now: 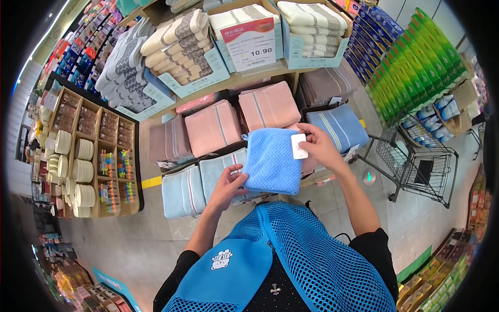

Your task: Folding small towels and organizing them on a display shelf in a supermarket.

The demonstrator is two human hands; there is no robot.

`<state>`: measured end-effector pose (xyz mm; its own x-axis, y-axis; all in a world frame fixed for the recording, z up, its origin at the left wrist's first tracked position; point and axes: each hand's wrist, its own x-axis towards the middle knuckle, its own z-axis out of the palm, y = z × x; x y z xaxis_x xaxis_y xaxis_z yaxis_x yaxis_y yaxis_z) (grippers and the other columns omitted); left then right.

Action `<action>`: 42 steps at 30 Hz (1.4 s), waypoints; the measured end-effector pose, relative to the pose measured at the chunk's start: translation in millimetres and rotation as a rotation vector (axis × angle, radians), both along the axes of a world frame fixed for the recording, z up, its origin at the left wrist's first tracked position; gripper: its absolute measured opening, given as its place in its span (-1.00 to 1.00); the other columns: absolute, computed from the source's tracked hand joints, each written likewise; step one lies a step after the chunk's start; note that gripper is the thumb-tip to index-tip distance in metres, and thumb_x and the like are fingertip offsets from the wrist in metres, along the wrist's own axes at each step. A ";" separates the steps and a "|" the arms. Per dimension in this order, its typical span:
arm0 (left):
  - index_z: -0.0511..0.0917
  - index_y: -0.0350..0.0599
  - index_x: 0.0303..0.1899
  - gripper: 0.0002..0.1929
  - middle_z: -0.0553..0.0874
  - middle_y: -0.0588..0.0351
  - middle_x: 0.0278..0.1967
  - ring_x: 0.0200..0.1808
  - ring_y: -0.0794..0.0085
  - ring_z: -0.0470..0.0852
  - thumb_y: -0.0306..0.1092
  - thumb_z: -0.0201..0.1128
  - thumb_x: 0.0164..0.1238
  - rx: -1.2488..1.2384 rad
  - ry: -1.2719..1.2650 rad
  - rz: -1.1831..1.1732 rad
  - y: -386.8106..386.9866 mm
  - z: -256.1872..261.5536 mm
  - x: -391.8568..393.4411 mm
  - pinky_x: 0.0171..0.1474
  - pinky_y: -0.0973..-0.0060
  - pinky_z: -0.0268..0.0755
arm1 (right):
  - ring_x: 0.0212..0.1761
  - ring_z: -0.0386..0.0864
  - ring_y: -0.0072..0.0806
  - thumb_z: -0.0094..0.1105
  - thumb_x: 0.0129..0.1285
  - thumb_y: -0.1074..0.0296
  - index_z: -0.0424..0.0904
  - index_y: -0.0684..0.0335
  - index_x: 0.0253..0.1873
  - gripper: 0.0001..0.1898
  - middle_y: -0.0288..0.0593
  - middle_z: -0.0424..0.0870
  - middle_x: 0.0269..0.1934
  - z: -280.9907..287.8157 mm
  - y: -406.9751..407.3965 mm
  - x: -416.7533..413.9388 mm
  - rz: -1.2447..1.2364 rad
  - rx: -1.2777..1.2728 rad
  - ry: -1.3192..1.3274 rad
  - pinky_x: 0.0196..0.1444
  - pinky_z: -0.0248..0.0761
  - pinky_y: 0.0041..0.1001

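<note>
A folded bright blue towel with a waffle texture is held up in front of my chest. My right hand pinches its upper right edge, thumb on the white card tag. At the lower left edge, the fingers of my left hand grip the cloth. Beneath and to the left lie folded light blue towels with stripes. Folded pink towels sit just beyond, and a darker blue towel with yellow and white stripes is beyond my right hand.
Boxes of folded towels and a price sign stand on the upper shelf. Left is a wooden shelf unit with stacked white dishes. A black wire shopping cart and stacked green packs are at right.
</note>
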<state>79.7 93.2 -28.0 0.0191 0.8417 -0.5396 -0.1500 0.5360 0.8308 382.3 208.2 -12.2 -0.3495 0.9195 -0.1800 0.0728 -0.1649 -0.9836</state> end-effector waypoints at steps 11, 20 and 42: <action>0.36 -0.40 0.40 -0.38 0.63 -0.04 0.17 0.14 0.39 0.63 -0.13 0.26 0.51 -0.036 -0.003 -0.144 8.1 1.7 -5.1 0.08 0.43 0.62 | -0.05 0.62 -0.42 0.18 0.30 0.49 0.67 0.22 0.01 -0.79 -0.26 0.66 -0.15 8.5 -70.5 68.6 0.099 0.194 -0.273 0.09 0.46 -0.38; 0.38 -0.36 0.38 -0.43 0.61 0.02 0.18 0.13 0.39 0.63 -0.16 0.23 0.52 -0.060 0.006 -0.123 9.3 7.7 -2.0 0.10 0.40 0.62 | 0.19 0.55 -0.09 0.24 0.23 0.45 0.63 0.28 0.07 -0.70 -0.05 0.65 0.08 32.0 -88.2 26.2 -0.072 0.555 -0.368 0.27 0.36 -0.20; 0.36 -0.30 0.43 -0.42 0.64 0.08 0.15 0.07 0.48 0.64 -0.15 0.20 0.57 0.018 -0.051 0.064 -5.1 -0.7 16.3 0.10 0.44 0.56 | -0.19 0.69 -0.12 0.27 0.37 0.17 0.67 0.36 0.05 -0.65 0.02 0.70 -0.12 4.2 2.7 7.2 -0.142 0.278 -0.346 -0.10 0.55 -0.26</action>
